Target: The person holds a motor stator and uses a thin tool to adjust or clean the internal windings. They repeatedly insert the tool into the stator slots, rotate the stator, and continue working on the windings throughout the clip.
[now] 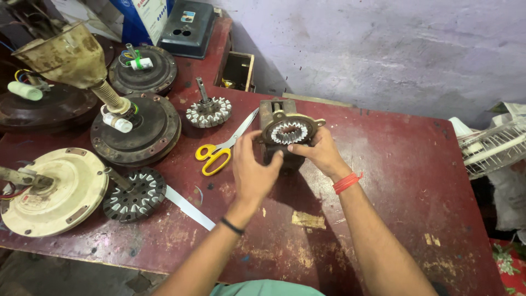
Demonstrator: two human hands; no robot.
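Head view looks down on one motor stator (289, 132), a dark metal block with a brass-coloured ring plate and a toothed opening lined in white, standing near the middle of a dark red table (394, 181). Both hands are on it. Left hand (253, 170) wraps its fingers around the near left side, thumb up against the ring; right hand (320, 152) closes on the right side, thumb pressed to the ring's lower edge. The lower body of the stator is hidden behind the two hands.

Just left of it lies one pair of scissors (224, 147) with yellow handles, blades pointing toward the stator. Two loose wound cores sit on the table: a pale one with an upright shaft (207, 111) beyond the scissors, and a dark one with white slots (135, 194) nearer the front edge, with one white strip (189, 208) running out from under it.

Fan motor housings count four: one cream (57, 189) at the front left, three dark (137, 129) behind it, the far left one cut off by the frame. One rusty cone-shaped canopy (68, 55) leans over them. One dark box (186, 27) stands at the back, and one white wire fan guard (493, 148) is cut off at the right edge
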